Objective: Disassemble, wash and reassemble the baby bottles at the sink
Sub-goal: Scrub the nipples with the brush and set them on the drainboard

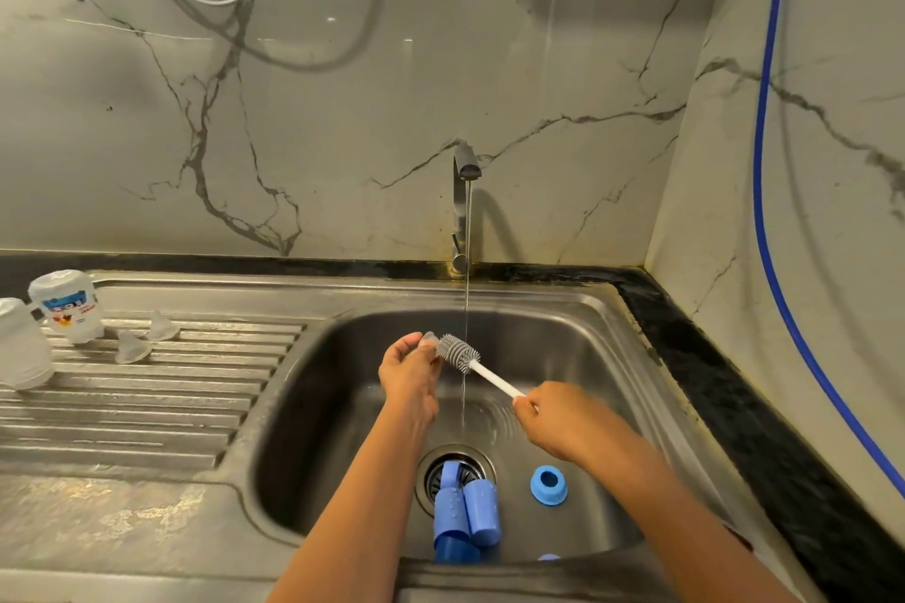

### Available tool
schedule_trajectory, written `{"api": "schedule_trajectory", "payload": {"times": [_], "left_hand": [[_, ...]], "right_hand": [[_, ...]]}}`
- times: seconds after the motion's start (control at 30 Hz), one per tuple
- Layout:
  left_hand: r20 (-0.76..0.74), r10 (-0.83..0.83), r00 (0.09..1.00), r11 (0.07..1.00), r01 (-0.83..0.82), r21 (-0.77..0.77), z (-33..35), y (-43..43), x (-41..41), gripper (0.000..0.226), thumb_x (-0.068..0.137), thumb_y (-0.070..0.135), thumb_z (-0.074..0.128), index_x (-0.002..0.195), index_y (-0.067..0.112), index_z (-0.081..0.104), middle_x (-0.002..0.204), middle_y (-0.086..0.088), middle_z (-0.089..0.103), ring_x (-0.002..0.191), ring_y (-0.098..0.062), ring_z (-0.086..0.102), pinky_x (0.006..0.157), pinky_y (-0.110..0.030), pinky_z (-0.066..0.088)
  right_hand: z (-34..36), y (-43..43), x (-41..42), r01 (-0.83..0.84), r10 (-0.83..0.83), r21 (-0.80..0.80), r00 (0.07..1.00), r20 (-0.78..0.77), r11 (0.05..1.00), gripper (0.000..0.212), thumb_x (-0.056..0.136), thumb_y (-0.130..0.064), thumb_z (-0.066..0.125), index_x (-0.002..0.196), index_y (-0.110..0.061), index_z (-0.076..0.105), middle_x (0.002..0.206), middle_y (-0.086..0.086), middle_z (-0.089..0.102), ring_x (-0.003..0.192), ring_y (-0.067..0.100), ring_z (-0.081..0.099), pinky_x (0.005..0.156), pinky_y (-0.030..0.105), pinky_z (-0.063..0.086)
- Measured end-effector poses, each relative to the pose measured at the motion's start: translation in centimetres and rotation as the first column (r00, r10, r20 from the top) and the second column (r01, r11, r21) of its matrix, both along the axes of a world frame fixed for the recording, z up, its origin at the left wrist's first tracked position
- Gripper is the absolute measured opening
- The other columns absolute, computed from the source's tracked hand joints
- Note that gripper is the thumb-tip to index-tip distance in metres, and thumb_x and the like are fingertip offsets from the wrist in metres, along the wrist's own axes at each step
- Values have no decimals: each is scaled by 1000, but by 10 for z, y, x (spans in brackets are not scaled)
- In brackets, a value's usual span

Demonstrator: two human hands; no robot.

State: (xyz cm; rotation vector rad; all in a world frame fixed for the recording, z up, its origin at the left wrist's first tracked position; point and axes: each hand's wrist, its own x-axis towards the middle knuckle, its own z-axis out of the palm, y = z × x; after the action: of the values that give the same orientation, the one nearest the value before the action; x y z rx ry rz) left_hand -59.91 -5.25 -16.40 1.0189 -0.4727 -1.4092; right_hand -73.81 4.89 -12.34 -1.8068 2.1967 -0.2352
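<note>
Drainboard (147, 406), far left: plain bottle (22, 350) and printed bottle (66, 306), both frosted and upturned; two clear teats (131, 348) beside them. Over the sink (612, 357): left grip (409, 372) pinches a third teat (429, 338); grey-bristled brush (458, 352) touches it beside the running water (466, 260); right grip (553, 421) grasps its white handle. Basin floor: blue caps (467, 512), blue collar (548, 485) to their right.

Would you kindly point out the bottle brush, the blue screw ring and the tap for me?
bottle brush (458, 352): head view, on the grey bristle head.
blue screw ring (548, 497): head view, on its near outer wall.
tap (459, 211): head view, on the upright pipe.
</note>
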Motion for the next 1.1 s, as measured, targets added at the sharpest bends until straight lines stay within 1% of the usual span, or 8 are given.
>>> {"api": "schedule_trajectory", "payload": {"times": [0.1,0.23,0.4,0.57,0.73,0.87,0.97,1.1], "left_hand": [[-7,39,999,999,-39,-2,1,2,2,23,89,-3,62,110,3,58,101,-14,64,89,-21,66,80,-28,57],[55,82,995,996,-84,28,-2,0,8,25,88,5,67,112,6,61,109,-14,64,98,-22,66,91,-33,54],[80,35,996,999,-38,35,-2,7,-1,29,88,4,67,115,3,60,110,-15,64,101,-24,66,92,-35,54],[-63,-62,996,993,69,99,13,-2,-16,26,88,-4,63,113,2,58,104,-14,62,102,-23,61,100,-32,49],[-81,-97,992,989,105,107,14,-18,-31,23,89,-2,63,111,4,60,95,-10,62,85,-18,64,81,-26,54],[-58,-52,997,993,58,102,7,-30,-32,28,87,-3,64,115,2,62,90,-9,64,79,-17,65,79,-27,56],[-33,-42,999,998,43,52,5,-34,-29,28,87,-3,65,115,3,63,95,-10,66,83,-17,67,79,-24,57],[-3,-67,998,998,67,17,7,-35,-32,20,92,1,61,111,7,62,84,-7,65,67,-14,62,54,-19,55]], "right_hand": [[-5,4,-4,115,-113,20,990,-82,993,22,95,-29,41,98,-22,62,80,-4,57,76,18,58,59,26,38],[2,9,-21,238,-214,97,954,-212,966,29,94,-16,47,118,-17,62,106,0,63,96,17,61,70,25,40],[6,7,-23,247,-228,87,956,-185,965,32,96,-15,43,124,-16,60,118,2,62,107,21,60,75,27,43],[4,6,-19,225,-205,107,964,-171,968,31,94,-15,44,120,-16,60,117,1,62,107,21,61,75,27,41],[3,7,-19,216,-199,86,965,-171,973,29,95,-16,43,118,-16,61,114,2,63,102,20,62,71,26,41],[-1,5,-18,200,-187,85,971,-149,976,27,95,-18,44,115,-16,62,110,2,64,83,20,56,66,26,39],[-3,3,-16,191,-179,86,975,-128,978,27,94,-19,43,113,-16,62,105,3,64,82,21,55,66,26,39],[-4,5,-12,173,-163,82,980,-117,982,27,95,-20,43,113,-15,63,83,0,55,78,19,52,64,26,39]]}}
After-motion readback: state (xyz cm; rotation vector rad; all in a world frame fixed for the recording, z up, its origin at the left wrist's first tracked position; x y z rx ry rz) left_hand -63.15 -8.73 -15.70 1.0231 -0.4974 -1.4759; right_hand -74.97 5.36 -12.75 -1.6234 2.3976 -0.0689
